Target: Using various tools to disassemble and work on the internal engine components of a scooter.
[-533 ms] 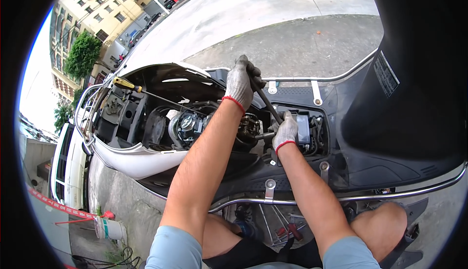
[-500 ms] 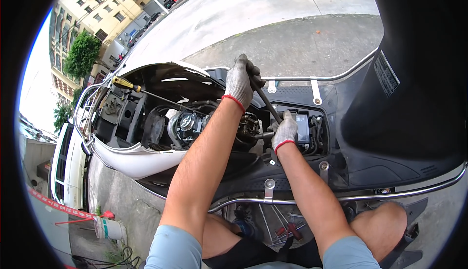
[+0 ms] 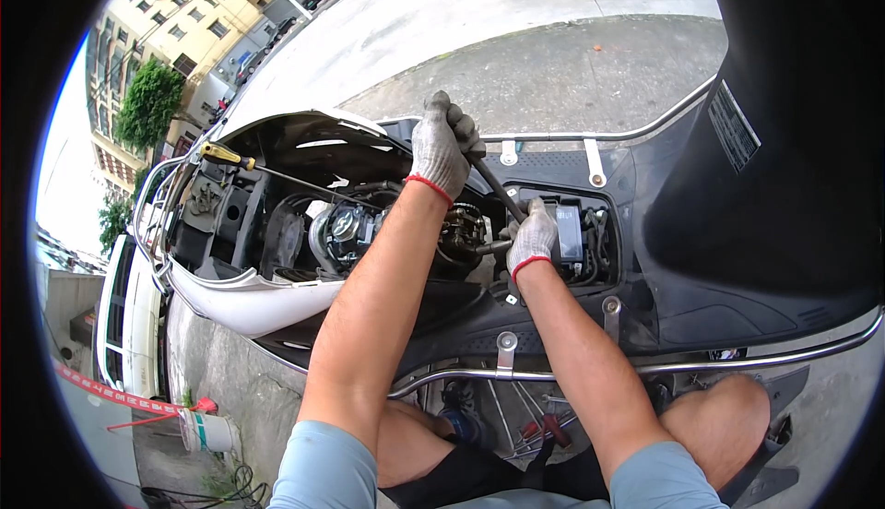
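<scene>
Both my hands wear grey-white knit gloves with red cuffs and hold one long dark socket wrench. My left hand is closed around the upper end of its handle. Lower down, my right hand wraps the wrench's head, where a metal shaft points left into the exposed engine. The shaft's tip merges with the dark engine parts, so its seating is hard to see. Around this lies the opened body of a scooter. A battery sits in the floorboard compartment just right of my right hand.
A yellow-and-black screwdriver lies across the open rear body. Chrome side rails edge the floorboard. Several tools lie on the ground between my legs. A white bucket and a parked white vehicle are at left.
My hands and the wrench have shifted slightly to the left, the left hand a little more than the right. The whole view has also moved a bit. Both grips stay the same.
</scene>
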Demonstrator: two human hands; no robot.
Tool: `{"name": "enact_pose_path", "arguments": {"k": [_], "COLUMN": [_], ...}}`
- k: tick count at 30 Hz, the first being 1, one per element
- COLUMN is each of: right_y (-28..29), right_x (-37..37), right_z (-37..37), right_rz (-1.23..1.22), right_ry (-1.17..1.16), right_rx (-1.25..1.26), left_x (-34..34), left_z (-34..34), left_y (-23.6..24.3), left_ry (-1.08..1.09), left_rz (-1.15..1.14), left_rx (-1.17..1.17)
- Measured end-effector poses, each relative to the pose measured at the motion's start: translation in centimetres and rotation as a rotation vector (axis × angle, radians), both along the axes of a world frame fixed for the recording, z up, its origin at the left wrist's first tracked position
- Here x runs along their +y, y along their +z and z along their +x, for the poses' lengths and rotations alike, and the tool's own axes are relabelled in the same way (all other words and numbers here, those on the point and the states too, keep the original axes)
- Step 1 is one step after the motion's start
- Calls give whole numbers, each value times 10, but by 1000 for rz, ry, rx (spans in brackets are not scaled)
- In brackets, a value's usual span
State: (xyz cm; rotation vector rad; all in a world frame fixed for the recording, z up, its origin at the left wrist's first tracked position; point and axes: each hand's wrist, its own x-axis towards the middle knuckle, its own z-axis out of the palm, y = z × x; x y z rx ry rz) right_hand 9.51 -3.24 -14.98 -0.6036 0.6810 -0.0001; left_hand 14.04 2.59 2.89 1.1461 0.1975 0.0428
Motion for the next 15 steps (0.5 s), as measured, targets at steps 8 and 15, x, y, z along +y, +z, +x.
{"name": "enact_pose_path", "arguments": {"k": [8, 15], "right_y": [-1, -5], "right_x": [0, 0], "right_z": [0, 2], "right_rz": [36, 38], "right_ry": [-12, 4], "right_rx": [-4, -36], "left_x": [-3, 26], "left_z": [-8, -19], "left_y": [-3, 30], "left_ry": [33, -74], "left_rz": [98, 1664], "left_rx": [-39, -537]}}
